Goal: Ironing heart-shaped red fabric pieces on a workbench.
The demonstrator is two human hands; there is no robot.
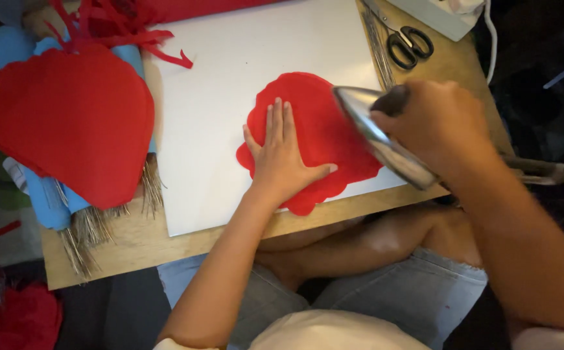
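Grip: the right hand [441,126] is clamped around the dark handle of a metal iron [382,139], whose polished, pointed soleplate is tilted up on edge over the right side of a red fabric piece [324,133]. The left hand [282,155] is laid flat and open on the left part of the same piece, fingers spread and pointing to the far side, nothing being grasped.

Red fabric piece: matte, felt-like, roughly heart-shaped with a wavy scalloped edge; it is placed on a white board [230,84], its near edge overhanging onto the wooden bench [139,243].

White board: smooth, rectangular, laid across the middle of the bench.

Large red shape [68,123]: same matte red material, rounded and scalloped, set at the left over light blue rolls [42,194] from which bundles of straw-like fibres [91,230] protrude at the near end.

Red strips [126,29]: loose cuttings, heaped at the far left.

Scissors [405,42]: black-handled, with metal blades, laid at the far right of the bench.

Wooden bench: pale, low, with visible grain.

No container is shown.
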